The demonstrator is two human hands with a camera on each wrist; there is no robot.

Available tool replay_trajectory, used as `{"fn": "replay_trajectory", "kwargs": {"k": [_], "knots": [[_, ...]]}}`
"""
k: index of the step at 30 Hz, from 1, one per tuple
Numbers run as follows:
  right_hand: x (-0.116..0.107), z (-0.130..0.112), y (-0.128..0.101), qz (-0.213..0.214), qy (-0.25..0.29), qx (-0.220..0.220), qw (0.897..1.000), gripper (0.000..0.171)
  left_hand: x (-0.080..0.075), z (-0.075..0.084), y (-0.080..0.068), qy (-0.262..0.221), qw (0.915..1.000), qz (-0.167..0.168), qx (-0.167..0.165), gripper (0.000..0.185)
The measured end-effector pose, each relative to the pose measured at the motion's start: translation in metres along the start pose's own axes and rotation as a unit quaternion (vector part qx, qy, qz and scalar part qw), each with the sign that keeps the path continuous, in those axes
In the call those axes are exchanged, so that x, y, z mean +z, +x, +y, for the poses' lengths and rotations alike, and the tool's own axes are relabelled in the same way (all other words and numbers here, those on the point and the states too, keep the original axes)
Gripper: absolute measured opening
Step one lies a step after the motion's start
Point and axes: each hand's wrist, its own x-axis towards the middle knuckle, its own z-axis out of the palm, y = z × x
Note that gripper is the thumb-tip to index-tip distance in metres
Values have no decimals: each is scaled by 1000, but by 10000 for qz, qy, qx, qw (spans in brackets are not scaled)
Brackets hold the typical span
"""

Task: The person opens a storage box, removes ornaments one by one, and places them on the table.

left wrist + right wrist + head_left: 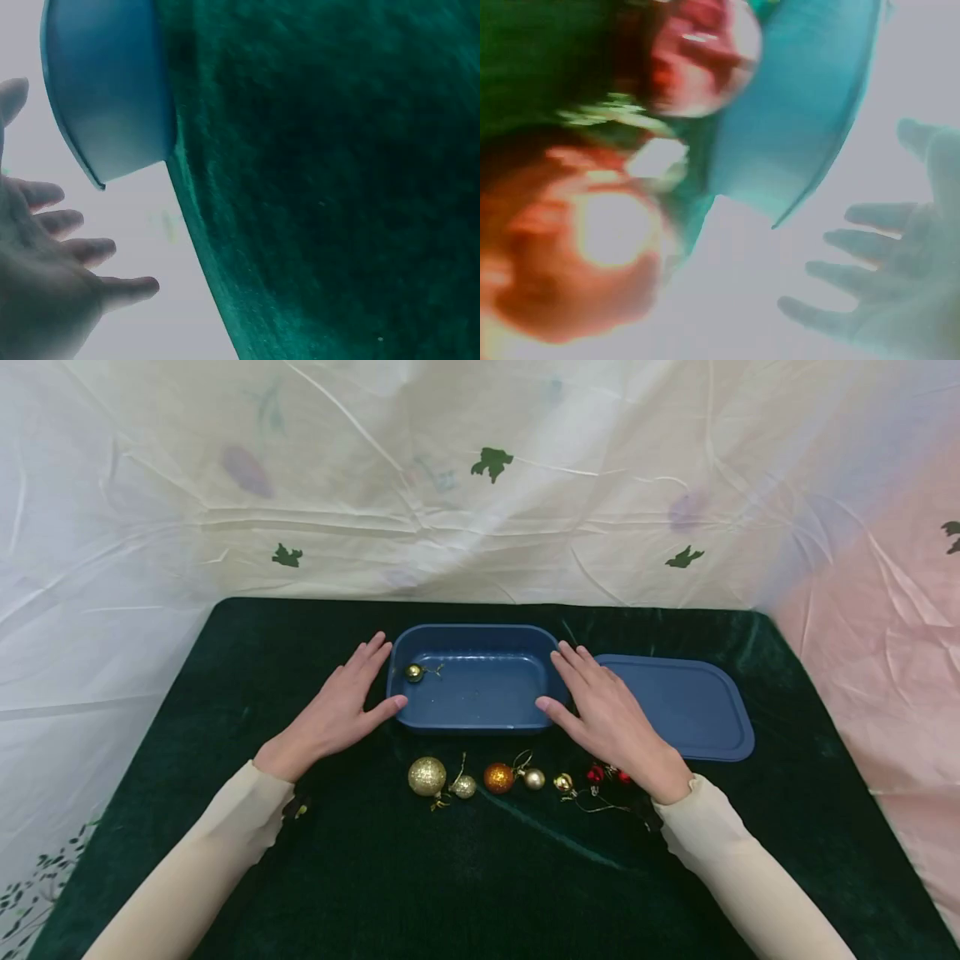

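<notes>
A blue rectangular box point(480, 693) stands uncovered near the back of the table, with one small gold bauble point(414, 673) lying inside at the left. At its left end is my left hand point(337, 702), fingers straight and the thumb by the front corner. My right hand point(611, 714) is held likewise at the right end. Both wrist views show spread fingers with nothing in them; whether either hand touches the rim I cannot tell. In front of the box lie a large gold glitter bauble point(427, 777), an orange bauble point(498, 777) and several smaller ones. Red baubles point(596, 774) are partly hidden by the right wrist.
A flat blue lid point(693, 710) lies right of the box, partly behind the right hand. Dark green velvety cloth point(420, 885) covers the table. Pale fabric with leaf shapes point(492, 464) hangs behind it and along both sides.
</notes>
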Motion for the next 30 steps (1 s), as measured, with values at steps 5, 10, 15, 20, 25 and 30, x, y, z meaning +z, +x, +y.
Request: {"fn": "replay_trajectory", "kwargs": {"k": [5, 10, 15, 20, 25, 30], "knots": [[-11, -18, 17, 224, -2, -385, 9990, 72, 4, -5, -1, 194, 9997, -173, -23, 87], [-16, -37, 36, 307, 157, -719, 9968, 68, 7, -7, -2, 252, 9994, -211, 50, 86], [-14, -52, 55, 175, 397, -828, 9956, 65, 7, -7, -2, 250, 9992, -275, 141, 83], [-7, -65, 73, -86, 544, -813, 9952, 63, 7, -6, -3, 254, 9990, -365, 109, 82], [4, -76, 90, -363, 614, -841, 9939, 63, 7, -7, -2, 390, 9982, -442, 52, 83], [18, -85, 105, -515, 1246, -851, 9872, 59, 7, -8, -1, 479, 9976, -482, 93, 83]]}}
